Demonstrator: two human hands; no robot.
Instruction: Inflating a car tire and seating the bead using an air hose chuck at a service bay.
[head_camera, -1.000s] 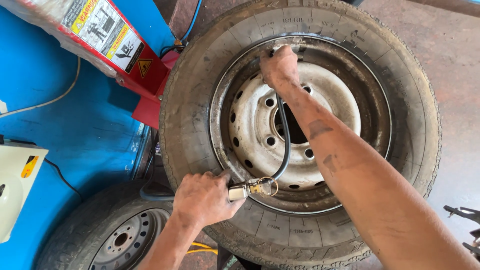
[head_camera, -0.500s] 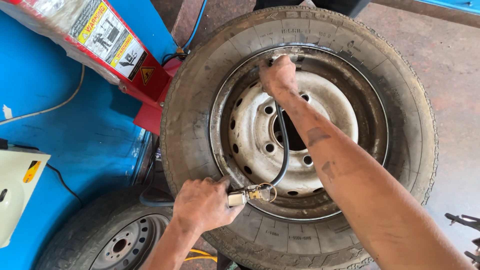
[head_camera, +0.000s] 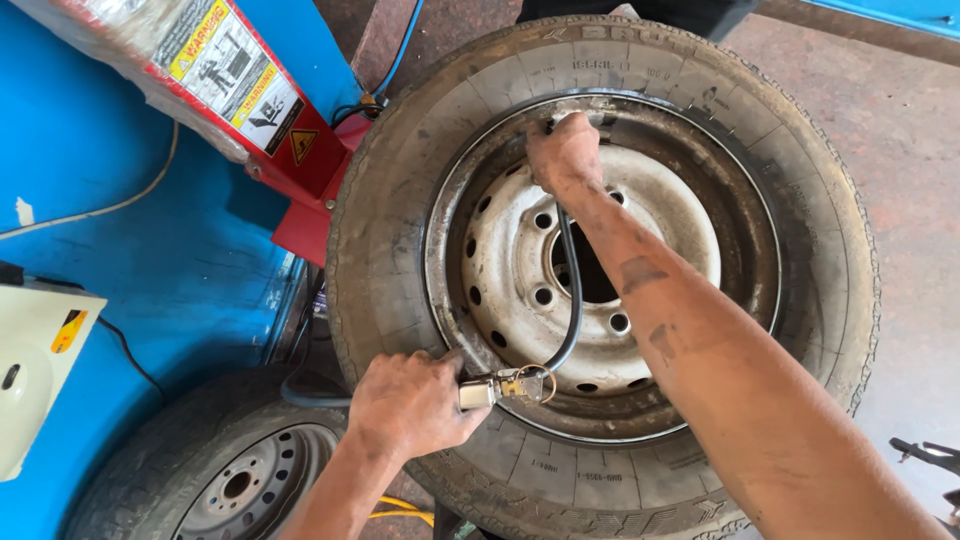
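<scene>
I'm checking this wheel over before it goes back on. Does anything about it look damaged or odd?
The steel rim looks worn: rust and grime across its face and around the bolt holes. The tyre is dusty, but no cut or bulge shows. The left hand grips the inflator; the right hand holds its black hose at the rim's edge.

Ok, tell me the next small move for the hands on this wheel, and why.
Probably squeeze the inflator handle with the left hand. The right hand already presses the black hose end against the rim's upper edge, and the hose runs unbroken back to the metal inflator fitting.
</scene>
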